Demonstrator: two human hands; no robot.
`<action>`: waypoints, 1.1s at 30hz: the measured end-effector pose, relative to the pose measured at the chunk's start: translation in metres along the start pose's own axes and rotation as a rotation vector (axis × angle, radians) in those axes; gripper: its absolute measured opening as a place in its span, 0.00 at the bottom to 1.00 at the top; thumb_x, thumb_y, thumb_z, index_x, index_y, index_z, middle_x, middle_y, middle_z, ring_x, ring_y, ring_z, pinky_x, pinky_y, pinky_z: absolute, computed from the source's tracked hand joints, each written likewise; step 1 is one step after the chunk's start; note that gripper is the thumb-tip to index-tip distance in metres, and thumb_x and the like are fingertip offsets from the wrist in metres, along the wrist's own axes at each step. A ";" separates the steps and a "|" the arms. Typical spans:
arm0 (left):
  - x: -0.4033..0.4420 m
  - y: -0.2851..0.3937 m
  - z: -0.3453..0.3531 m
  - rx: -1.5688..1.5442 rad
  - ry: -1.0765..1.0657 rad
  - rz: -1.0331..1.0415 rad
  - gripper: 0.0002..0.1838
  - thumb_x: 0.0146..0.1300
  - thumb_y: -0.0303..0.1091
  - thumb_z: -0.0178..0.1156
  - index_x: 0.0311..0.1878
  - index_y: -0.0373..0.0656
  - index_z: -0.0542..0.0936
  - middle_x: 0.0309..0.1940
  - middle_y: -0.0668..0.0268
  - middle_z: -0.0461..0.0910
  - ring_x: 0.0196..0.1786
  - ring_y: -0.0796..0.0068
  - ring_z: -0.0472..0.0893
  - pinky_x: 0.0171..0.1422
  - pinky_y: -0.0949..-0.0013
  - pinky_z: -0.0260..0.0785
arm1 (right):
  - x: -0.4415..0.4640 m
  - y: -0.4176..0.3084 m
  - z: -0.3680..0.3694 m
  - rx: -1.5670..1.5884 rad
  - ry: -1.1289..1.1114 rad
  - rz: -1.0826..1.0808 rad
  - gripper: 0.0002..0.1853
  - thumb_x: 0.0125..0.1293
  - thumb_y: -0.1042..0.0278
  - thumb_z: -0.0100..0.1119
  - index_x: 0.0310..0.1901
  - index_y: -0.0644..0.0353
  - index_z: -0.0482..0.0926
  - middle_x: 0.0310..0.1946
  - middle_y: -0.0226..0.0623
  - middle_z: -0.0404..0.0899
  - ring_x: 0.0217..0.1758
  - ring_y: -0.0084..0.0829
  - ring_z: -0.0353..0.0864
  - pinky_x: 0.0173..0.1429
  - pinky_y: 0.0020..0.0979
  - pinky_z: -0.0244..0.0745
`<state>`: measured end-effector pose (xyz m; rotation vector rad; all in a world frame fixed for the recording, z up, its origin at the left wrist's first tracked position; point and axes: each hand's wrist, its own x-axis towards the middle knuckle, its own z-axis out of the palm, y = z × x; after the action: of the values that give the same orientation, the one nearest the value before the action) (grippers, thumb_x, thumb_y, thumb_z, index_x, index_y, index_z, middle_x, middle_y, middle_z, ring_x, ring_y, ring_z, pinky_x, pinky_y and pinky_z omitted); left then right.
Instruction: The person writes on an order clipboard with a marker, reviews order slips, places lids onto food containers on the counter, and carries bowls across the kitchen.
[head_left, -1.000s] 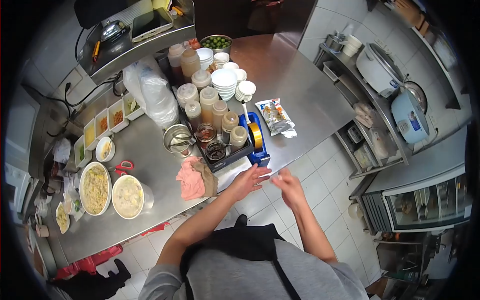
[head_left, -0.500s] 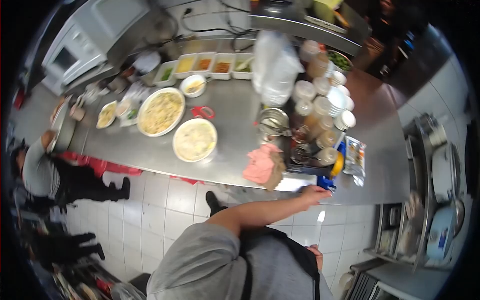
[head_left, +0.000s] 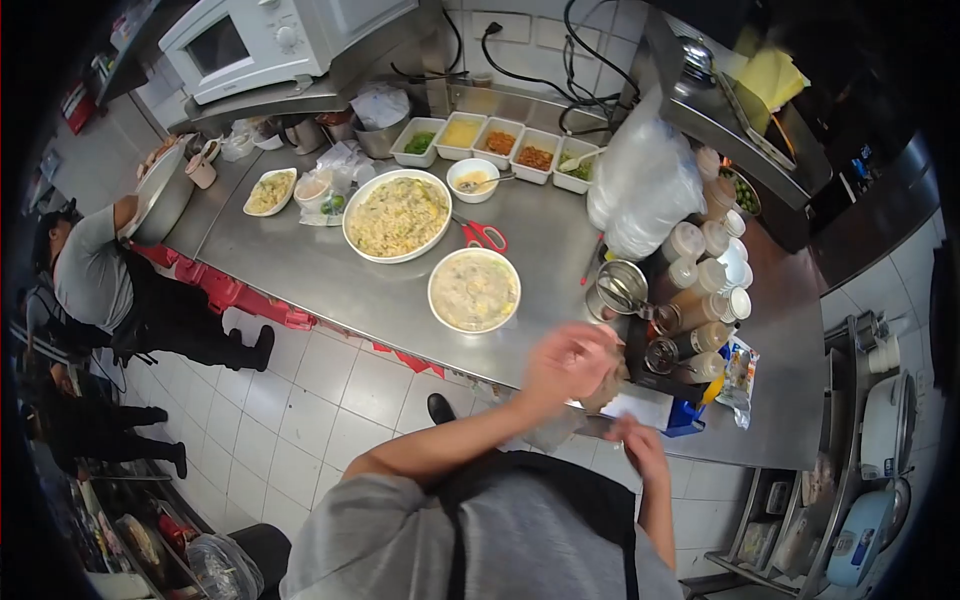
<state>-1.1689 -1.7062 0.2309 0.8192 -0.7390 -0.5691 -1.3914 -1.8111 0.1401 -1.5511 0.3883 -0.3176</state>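
My left hand (head_left: 572, 372), blurred by motion, is over the counter's front edge beside a brownish cloth (head_left: 606, 388). Its fingers are too smeared to show any grip. My right hand (head_left: 641, 444) is raised near the same edge, close to a blue package (head_left: 686, 418); its fingers are blurred too. Left of my left hand stands a round white bowl (head_left: 475, 290) with pale, cloudy-looking contents. Behind it are red-handled scissors (head_left: 488, 236) and a larger white bowl of fried rice (head_left: 398, 217). A metal pot (head_left: 617, 289) holding utensils sits beyond my left hand.
Several white tubs of ingredients (head_left: 497, 143) line the back, with a small bowl and spoon (head_left: 473, 181) before them. Sauce bottles (head_left: 706, 339) and a plastic bag stack (head_left: 648, 190) crowd the right. At the far left, a person (head_left: 100, 270) handles a large pan (head_left: 163, 190).
My left hand has moved left from the blue package toward the cloth. My right hand has come up from beside my body to the counter edge. The view has shifted.
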 end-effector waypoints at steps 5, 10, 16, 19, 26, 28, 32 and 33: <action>0.028 0.051 -0.115 0.121 0.745 0.192 0.09 0.57 0.24 0.63 0.38 0.40 0.72 0.34 0.67 0.76 0.37 0.82 0.76 0.42 0.80 0.68 | 0.184 -0.065 0.033 -0.362 -0.406 0.019 0.12 0.60 0.60 0.60 0.36 0.60 0.83 0.33 0.27 0.81 0.35 0.19 0.74 0.41 0.23 0.69; 0.023 0.009 -0.190 0.017 1.038 -0.026 0.09 0.58 0.29 0.64 0.38 0.42 0.73 0.30 0.69 0.77 0.36 0.85 0.75 0.37 0.82 0.65 | 0.265 -0.088 0.049 -0.350 -0.562 0.392 0.12 0.63 0.61 0.58 0.38 0.62 0.82 0.25 0.23 0.78 0.25 0.14 0.70 0.30 0.21 0.67; 0.012 -0.026 -0.228 -0.397 0.843 -0.488 0.11 0.63 0.40 0.58 0.37 0.43 0.77 0.32 0.71 0.81 0.36 0.82 0.79 0.37 0.78 0.71 | 0.296 -0.064 0.059 -0.374 -0.735 0.545 0.12 0.61 0.59 0.60 0.36 0.60 0.83 0.16 0.18 0.67 0.21 0.14 0.64 0.27 0.22 0.64; 0.014 -0.028 -0.230 -0.321 0.723 -0.643 0.12 0.64 0.42 0.56 0.36 0.43 0.78 0.33 0.69 0.82 0.34 0.81 0.80 0.35 0.79 0.72 | 0.318 -0.060 0.071 -0.591 -0.755 0.517 0.10 0.56 0.64 0.64 0.35 0.63 0.82 0.22 0.24 0.76 0.23 0.16 0.69 0.30 0.22 0.68; 0.011 -0.053 -0.239 0.025 0.733 -0.600 0.06 0.65 0.34 0.54 0.30 0.50 0.74 0.18 0.77 0.71 0.18 0.86 0.69 0.18 0.79 0.60 | 0.350 -0.051 0.086 -0.808 -0.927 0.003 0.19 0.43 0.65 0.71 0.38 0.63 0.81 0.32 0.41 0.83 0.32 0.27 0.79 0.41 0.30 0.74; 0.014 -0.050 -0.242 0.288 0.643 -0.435 0.04 0.65 0.32 0.51 0.33 0.46 0.71 0.23 0.74 0.70 0.24 0.84 0.71 0.27 0.80 0.64 | 0.348 -0.028 0.086 -0.837 -0.816 0.032 0.19 0.45 0.67 0.69 0.41 0.63 0.80 0.37 0.43 0.82 0.36 0.28 0.79 0.45 0.32 0.73; 0.016 -0.036 -0.264 0.776 0.408 -0.114 0.10 0.68 0.34 0.48 0.47 0.39 0.69 0.42 0.65 0.73 0.46 0.75 0.74 0.53 0.73 0.66 | 0.302 -0.012 0.096 -0.431 -0.311 0.054 0.20 0.55 0.65 0.64 0.49 0.62 0.76 0.44 0.40 0.80 0.45 0.29 0.78 0.52 0.31 0.72; 0.020 -0.015 -0.261 0.677 0.370 -0.174 0.16 0.70 0.38 0.44 0.55 0.39 0.65 0.51 0.62 0.69 0.55 0.71 0.69 0.60 0.70 0.60 | 0.284 -0.007 0.102 -0.268 -0.106 0.054 0.21 0.58 0.65 0.62 0.52 0.62 0.75 0.47 0.39 0.79 0.48 0.30 0.78 0.55 0.31 0.71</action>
<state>-0.9585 -1.6143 0.1048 1.5806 -0.5156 -0.2971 -1.0914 -1.8425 0.1334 -1.8076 0.4009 -0.1434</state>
